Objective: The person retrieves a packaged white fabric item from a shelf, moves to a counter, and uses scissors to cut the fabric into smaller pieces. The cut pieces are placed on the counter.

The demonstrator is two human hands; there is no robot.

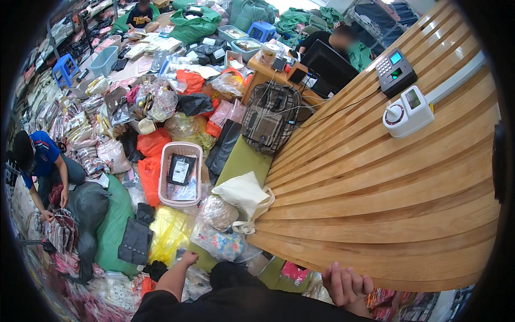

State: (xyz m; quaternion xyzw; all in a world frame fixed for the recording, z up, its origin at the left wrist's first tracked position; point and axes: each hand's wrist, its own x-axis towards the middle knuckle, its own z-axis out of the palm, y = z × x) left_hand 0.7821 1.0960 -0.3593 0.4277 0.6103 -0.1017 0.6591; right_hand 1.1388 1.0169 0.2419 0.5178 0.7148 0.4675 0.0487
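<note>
From the view's centre, a pink basket (161, 180) holding packets stands at 9 o'clock, a plaid backpack (270, 121) at 12, and a slatted wooden panel (370, 201) fills 2 to 5. At 5, the right hand (347, 285) is loosely curled, fingers partly apart, by the panel's lower edge. At 7, the left hand (188, 258) is near the yellow bag (169, 231) at 8; its fingers are hard to make out, so I cannot tell its grip.

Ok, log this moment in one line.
left hand: near yellow bag; right hand: partly curled, near wooden wall; pink basket: holds black package
</note>
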